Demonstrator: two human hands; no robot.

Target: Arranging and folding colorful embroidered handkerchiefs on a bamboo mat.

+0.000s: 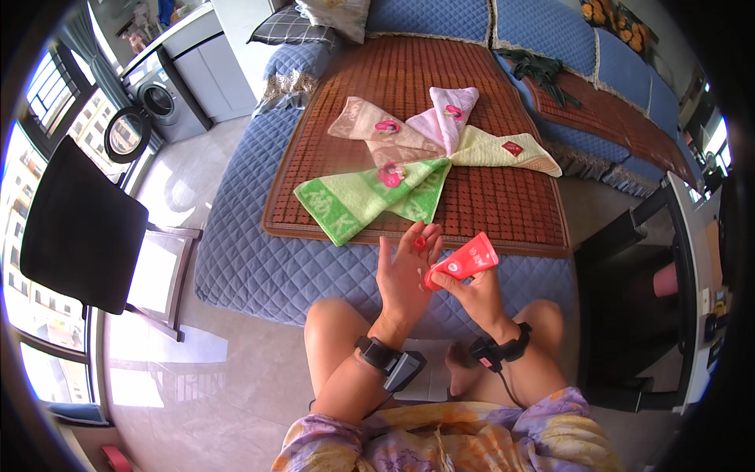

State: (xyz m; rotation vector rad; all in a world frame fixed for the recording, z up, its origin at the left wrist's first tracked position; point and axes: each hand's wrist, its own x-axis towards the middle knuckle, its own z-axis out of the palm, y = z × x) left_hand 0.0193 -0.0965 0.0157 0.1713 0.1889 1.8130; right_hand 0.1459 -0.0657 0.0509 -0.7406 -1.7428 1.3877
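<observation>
My left hand (404, 274) is turned palm up, with a small red cap (419, 243) at its fingers and a whitish streak of cream (420, 278) on the palm. In my right hand (476, 295) is a red squeeze tube (466, 262), its lower end at the edge of the left palm. Just beyond the hands, several towels lie fanned out on a brown tile mat: a green one (365, 197), a beige one (383, 131), a pink one (451, 115) and a cream-yellow one (501, 151). Whether the cap is pinched or only resting, I cannot tell.
Beneath the brown mat (413, 65) is a blue quilted cover (248, 236). A black chair (82, 227) stands at the left, near a washing machine (159, 103) with its door open. Dark clothing (540, 71) lies on the blue sofa (548, 35); a black-framed table (643, 295) stands at right.
</observation>
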